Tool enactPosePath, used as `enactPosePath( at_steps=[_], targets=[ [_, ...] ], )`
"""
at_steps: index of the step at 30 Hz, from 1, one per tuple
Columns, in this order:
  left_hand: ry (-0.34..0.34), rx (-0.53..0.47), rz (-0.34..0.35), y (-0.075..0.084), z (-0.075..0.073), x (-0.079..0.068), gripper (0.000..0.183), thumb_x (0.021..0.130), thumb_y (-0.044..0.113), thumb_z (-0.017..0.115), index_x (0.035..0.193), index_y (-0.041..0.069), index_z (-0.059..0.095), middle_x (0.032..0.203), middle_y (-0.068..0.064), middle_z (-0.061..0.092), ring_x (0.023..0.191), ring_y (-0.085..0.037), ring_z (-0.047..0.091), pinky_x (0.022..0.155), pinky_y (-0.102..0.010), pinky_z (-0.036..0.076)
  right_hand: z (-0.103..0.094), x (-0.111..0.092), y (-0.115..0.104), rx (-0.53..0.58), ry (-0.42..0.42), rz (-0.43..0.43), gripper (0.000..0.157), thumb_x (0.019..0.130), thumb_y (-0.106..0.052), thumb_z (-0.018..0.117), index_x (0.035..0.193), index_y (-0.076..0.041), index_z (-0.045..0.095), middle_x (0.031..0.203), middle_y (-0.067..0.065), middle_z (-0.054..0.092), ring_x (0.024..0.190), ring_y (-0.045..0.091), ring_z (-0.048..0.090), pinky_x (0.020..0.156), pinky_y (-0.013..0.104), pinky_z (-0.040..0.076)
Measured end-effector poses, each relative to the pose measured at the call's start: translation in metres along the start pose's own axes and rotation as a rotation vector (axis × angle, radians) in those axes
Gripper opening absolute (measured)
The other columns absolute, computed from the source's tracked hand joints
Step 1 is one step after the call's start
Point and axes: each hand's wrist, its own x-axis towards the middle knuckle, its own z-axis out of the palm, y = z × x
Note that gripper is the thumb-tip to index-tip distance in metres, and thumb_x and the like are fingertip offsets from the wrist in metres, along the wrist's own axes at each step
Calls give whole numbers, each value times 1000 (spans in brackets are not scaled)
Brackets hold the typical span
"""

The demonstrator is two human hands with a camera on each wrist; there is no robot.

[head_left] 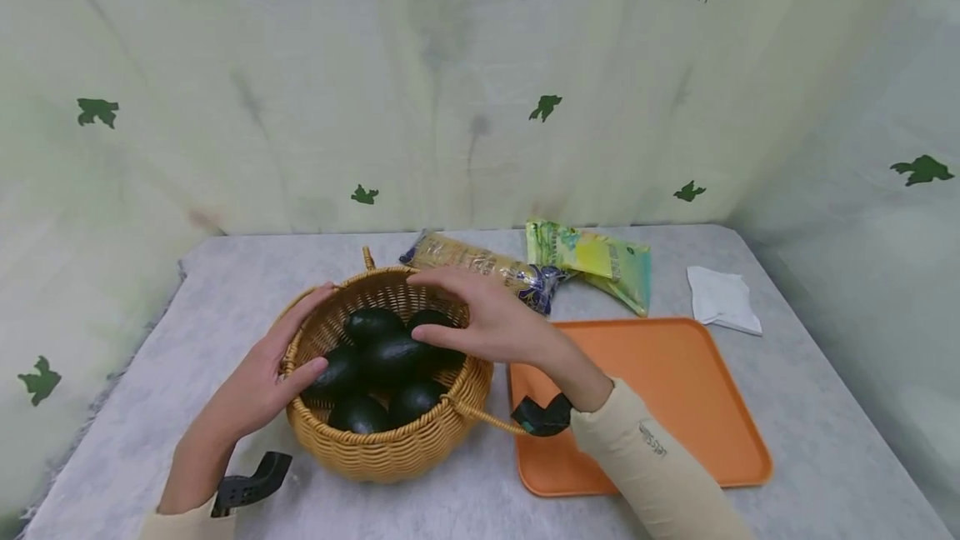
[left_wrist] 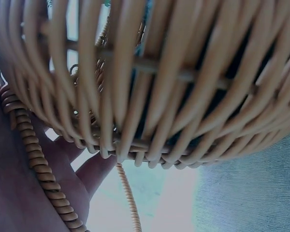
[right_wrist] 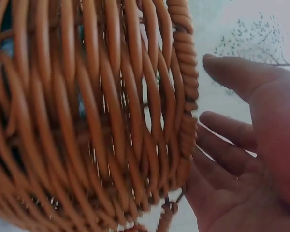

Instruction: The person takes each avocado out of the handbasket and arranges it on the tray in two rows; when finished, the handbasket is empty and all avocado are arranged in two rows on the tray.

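A round wicker basket (head_left: 390, 457) holds several glossy dark green avocados (head_left: 390, 357). At its left rim is my left hand (head_left: 258, 386), fingers extended along the edge and thumb reaching inward over an avocado. A wrapped basket handle (left_wrist: 43, 176) crosses in front of that palm in the left wrist view. My right hand (head_left: 495, 323) spans the right rim with fingers spread and thumb over the avocados. Seen from the right wrist, its thumb (right_wrist: 232, 72) stands apart from the wicker, and the fingertips are right at the rim. Neither hand grips an avocado.
An orange tray (head_left: 652, 390) lies to the right, partly under the right forearm. Behind the basket are a clear packet with blue ends (head_left: 480, 261) and green-yellow packets (head_left: 592, 261). A white packet (head_left: 723, 298) lies far right. A leaf-patterned curtain (head_left: 450, 90) surrounds the table.
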Motion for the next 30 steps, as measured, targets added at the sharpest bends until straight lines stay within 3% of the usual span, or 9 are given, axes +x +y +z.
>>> enactPosePath(
  at_steps=[5, 8, 9, 11, 15, 16, 18, 30],
  targets=[
    [6, -3, -3, 0, 1, -1, 82, 93, 17, 66, 163, 33, 27, 170, 3, 26, 145, -11, 35, 103, -73, 38, 2, 8, -10, -46, -29, -4, 59, 95, -34, 75, 148, -17, 55, 148, -1, 57, 132, 15, 56, 107, 36, 48],
    [7, -22, 7, -2, 2, -1, 82, 93, 16, 66, 163, 33, 27, 170, 2, 25, 146, -5, 33, 102, -77, 35, 4, 14, -15, -46, -54, -18, 58, 95, -33, 75, 147, -16, 56, 147, -1, 58, 127, 13, 60, 103, 30, 50],
    [8, -19, 9, -3, 2, -2, 82, 93, 15, 66, 163, 32, 27, 170, 2, 25, 146, -3, 32, 107, -70, 38, 5, 16, -16, -45, -65, -22, 58, 95, -33, 75, 147, -15, 56, 146, -1, 59, 124, 12, 61, 101, 28, 50],
    [13, -19, 10, -4, 2, -2, 82, 93, 16, 66, 163, 33, 27, 169, 2, 26, 145, -3, 32, 107, -70, 37, 7, 20, -17, -28, -100, -21, 58, 95, -32, 75, 147, -13, 57, 145, 1, 60, 123, 12, 63, 100, 24, 50],
    [20, -16, 22, -5, 3, -2, 81, 92, 16, 65, 163, 31, 28, 167, -5, 28, 145, -25, 36, 106, -71, 38, 11, 28, -15, 37, -200, -6, 59, 96, -31, 75, 147, -9, 56, 146, 7, 59, 124, 19, 65, 99, 22, 51],
    [21, -20, 25, -4, 4, -2, 81, 92, 17, 65, 163, 31, 29, 166, -7, 28, 143, -32, 37, 100, -79, 36, 12, 30, -15, 51, -227, -5, 59, 96, -30, 74, 147, -8, 56, 146, 8, 59, 125, 21, 65, 100, 22, 50],
    [20, -21, 29, -5, 4, -3, 81, 92, 17, 65, 163, 29, 29, 165, -10, 28, 140, -39, 39, 98, -78, 37, 14, 34, -14, 69, -271, -11, 58, 96, -29, 74, 147, -6, 55, 147, 10, 58, 127, 24, 63, 101, 22, 50],
    [9, -8, 17, -3, 2, -2, 79, 95, 17, 63, 164, 29, 26, 166, -11, 29, 139, -40, 41, 98, -76, 40, 23, 49, -14, 12, -340, -102, 56, 95, -28, 76, 144, -7, 58, 143, 8, 61, 129, 18, 61, 100, 18, 48]
  ],
)
